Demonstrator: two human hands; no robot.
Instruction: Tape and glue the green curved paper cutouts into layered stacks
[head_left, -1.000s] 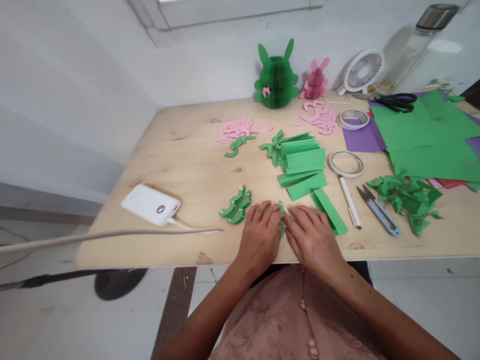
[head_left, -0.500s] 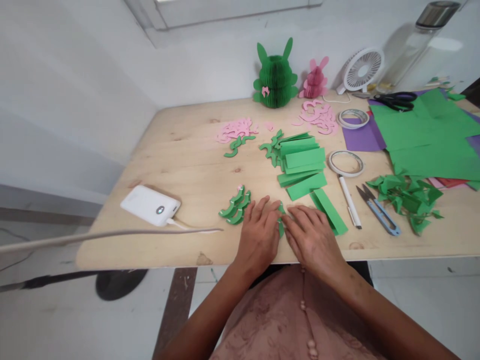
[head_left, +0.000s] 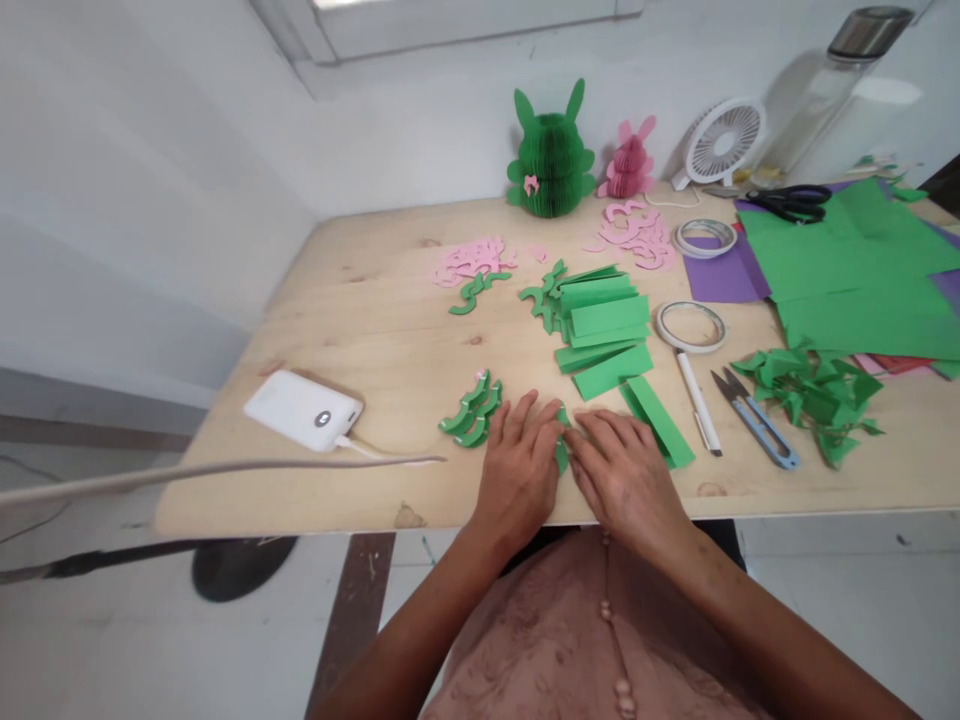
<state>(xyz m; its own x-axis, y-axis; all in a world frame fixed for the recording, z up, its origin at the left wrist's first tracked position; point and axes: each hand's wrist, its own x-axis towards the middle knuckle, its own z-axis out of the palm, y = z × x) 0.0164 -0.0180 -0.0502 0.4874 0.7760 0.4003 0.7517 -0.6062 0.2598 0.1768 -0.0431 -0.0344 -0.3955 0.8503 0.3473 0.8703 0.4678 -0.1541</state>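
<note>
Near the table's front edge, my left hand [head_left: 517, 470] and my right hand [head_left: 624, 468] hold a small curved green paper cutout [head_left: 562, 456] between them. Fingertips of both hands press on it, and much of it is hidden beneath them. Just left of my left hand lies a group of curved green paper pieces [head_left: 471, 412] with light marks along them. A folded green paper strip [head_left: 657, 422] rests beyond my right hand, and more green strips [head_left: 609, 316] are heaped behind it.
A white power bank [head_left: 303, 410] with a cable lies left. Tape rolls [head_left: 691, 346], a pen [head_left: 697, 402], blue thread snips [head_left: 759, 424] and green scraps [head_left: 817, 395] are right. Behind stand a green paper rabbit [head_left: 552, 165], a pink one [head_left: 630, 168] and a fan [head_left: 724, 142].
Both hands stay at the same spot on the green cutout, with barely any finger movement. The view has shifted very slightly.
</note>
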